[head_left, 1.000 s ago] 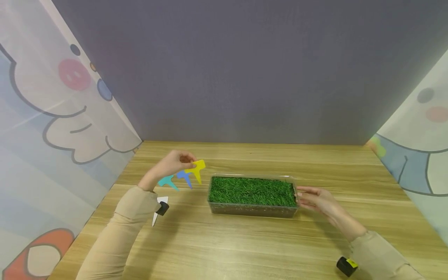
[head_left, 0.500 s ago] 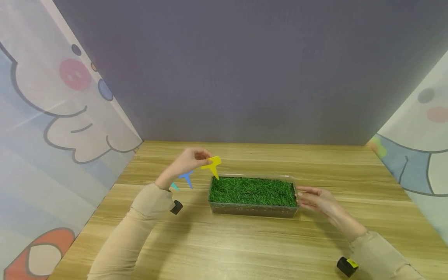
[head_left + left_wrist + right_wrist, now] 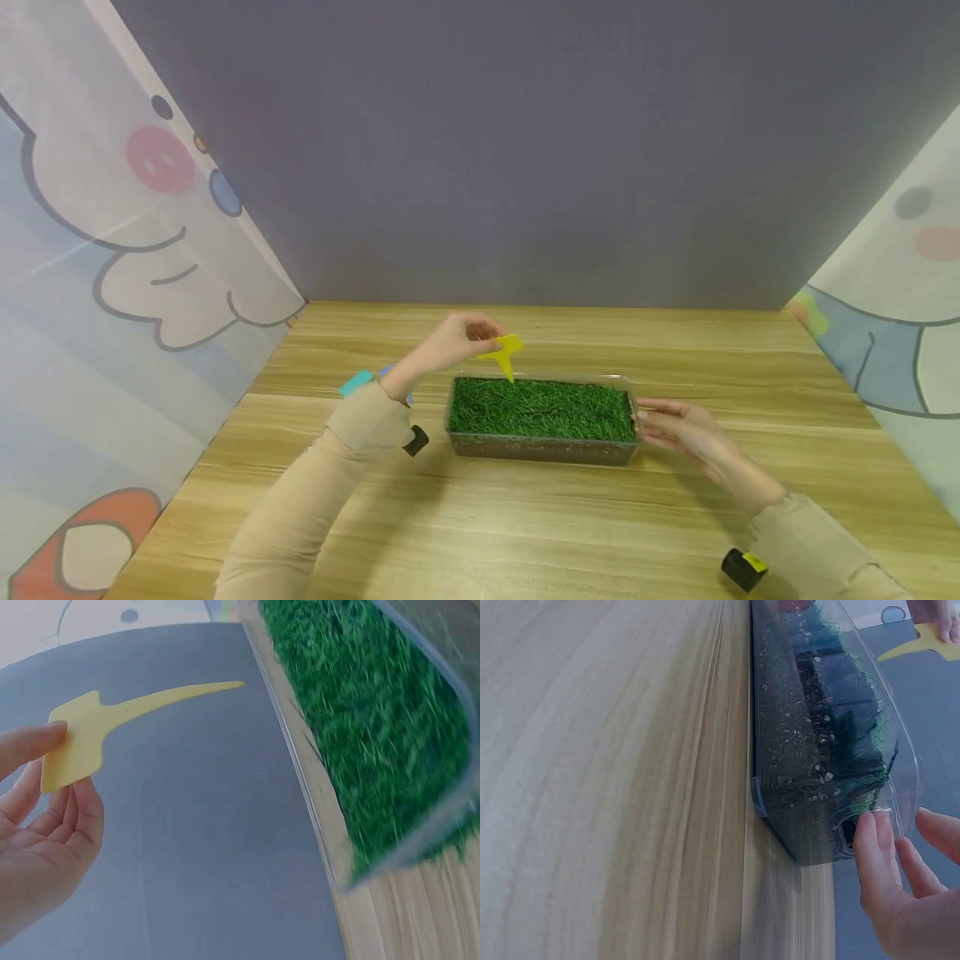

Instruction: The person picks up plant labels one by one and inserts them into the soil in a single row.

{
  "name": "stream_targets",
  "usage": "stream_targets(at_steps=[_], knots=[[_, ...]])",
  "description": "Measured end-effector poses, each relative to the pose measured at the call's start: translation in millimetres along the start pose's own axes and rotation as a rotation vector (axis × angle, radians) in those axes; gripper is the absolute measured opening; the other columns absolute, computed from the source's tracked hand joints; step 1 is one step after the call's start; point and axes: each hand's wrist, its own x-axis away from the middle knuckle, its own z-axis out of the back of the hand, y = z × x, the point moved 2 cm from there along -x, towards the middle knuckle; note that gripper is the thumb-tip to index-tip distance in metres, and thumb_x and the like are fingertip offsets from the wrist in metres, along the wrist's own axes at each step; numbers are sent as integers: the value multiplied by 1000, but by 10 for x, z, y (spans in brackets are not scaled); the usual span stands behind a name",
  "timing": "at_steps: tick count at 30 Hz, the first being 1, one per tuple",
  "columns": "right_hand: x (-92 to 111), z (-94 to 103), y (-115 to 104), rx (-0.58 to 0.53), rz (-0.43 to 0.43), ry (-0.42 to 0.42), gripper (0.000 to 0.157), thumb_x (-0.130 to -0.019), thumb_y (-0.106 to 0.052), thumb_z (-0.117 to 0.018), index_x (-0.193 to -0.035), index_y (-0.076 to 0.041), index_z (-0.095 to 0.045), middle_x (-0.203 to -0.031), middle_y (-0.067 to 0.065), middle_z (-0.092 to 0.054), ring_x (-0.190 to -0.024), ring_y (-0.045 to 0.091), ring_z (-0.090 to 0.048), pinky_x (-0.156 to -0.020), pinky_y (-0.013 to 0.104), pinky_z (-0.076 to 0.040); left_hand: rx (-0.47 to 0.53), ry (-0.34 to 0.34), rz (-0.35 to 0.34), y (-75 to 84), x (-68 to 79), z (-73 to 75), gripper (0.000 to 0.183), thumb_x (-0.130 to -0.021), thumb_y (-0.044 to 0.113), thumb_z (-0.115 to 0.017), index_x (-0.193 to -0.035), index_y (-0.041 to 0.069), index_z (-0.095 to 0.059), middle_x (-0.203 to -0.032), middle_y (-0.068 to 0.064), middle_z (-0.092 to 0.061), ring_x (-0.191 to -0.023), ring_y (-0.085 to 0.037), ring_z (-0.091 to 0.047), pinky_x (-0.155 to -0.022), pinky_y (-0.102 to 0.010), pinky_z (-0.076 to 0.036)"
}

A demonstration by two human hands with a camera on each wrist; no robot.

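Observation:
A yellow T-shaped plant label (image 3: 506, 354) is pinched by its wide head between the thumb and fingers of my left hand (image 3: 457, 342). Its pointed stem hangs down over the back edge of a clear plastic planter box (image 3: 543, 450) filled with green grass (image 3: 540, 410) over dark soil. In the left wrist view the label's tip (image 3: 232, 685) is apart from the box. At the box's right end, my right hand (image 3: 686, 429) rests its fairly straight fingertips (image 3: 870, 832) against the wall; the thumb is near the rim.
A teal plant label (image 3: 356, 382) lies on the wooden table (image 3: 570, 525) to the left. A blue label (image 3: 387, 370) beside it is mostly hidden by my left wrist. A grey panel (image 3: 525, 167) stands behind the table, with printed cartoon sheets on both sides.
My left hand has carried the yellow label to the right, from beside the blue label to above the planter's back edge. The right hand and planter have stayed in place.

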Motion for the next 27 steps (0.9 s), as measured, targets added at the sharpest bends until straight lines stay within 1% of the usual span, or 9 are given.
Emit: stream_targets(at_steps=[2,5,9,17,23,27], knots=[[-1,-4,-3,-1,3,-3,60,-85,-12,-58,-130,13,-27,-103,6,-62,-89,14,-62,-82,28,-47,2,-9,-18,34,-38,-57,18,-81,4,-61,-97,-3,-62,-85,-11,-62,-77,-24,-58,-68,-23,-48],[0,-10,-6,-9,3,-3,60,-85,-12,-58,-130,13,-27,-102,6,-62,-88,15,-62,-82,28,-48,-13,-22,-40,82,-93,-144,18,-81,3,-61,-98,-4,-62,-84,-11,-62,-74,-18,-57,-67,-22,-48],[4,-15,-10,-20,10,-10,60,-85,-11,-58,-130,14,-27,-101,6,-63,-88,15,-62,-82,28,-47,-32,-30,-51,144,-155,-259,17,-81,4,-61,-97,-3,-62,-83,-10,-62,-70,-14,-55,-65,-21,-47],[10,-18,-10,-19,14,-7,61,-85,-10,-58,-130,14,-25,-102,8,-63,-88,16,-62,-83,29,-47,-48,-60,-39,251,-247,-487,17,-81,5,-61,-97,0,-63,-82,-7,-61,-70,-12,-53,-65,-17,-46],[16,-24,-17,-23,12,-6,61,-85,-10,-58,-130,14,-25,-103,10,-62,-88,16,-62,-82,29,-47,-87,-76,-72,330,-278,-617,16,-82,6,-61,-97,1,-63,-82,-7,-61,-70,-12,-54,-65,-16,-45],[16,-19,-14,-30,12,-6,61,-84,-10,-59,-130,14,-25,-102,9,-63,-88,16,-62,-82,29,-47,-89,-81,-72,357,-301,-702,15,-82,6,-61,-97,2,-63,-82,-5,-61,-71,-11,-53,-65,-15,-44]])
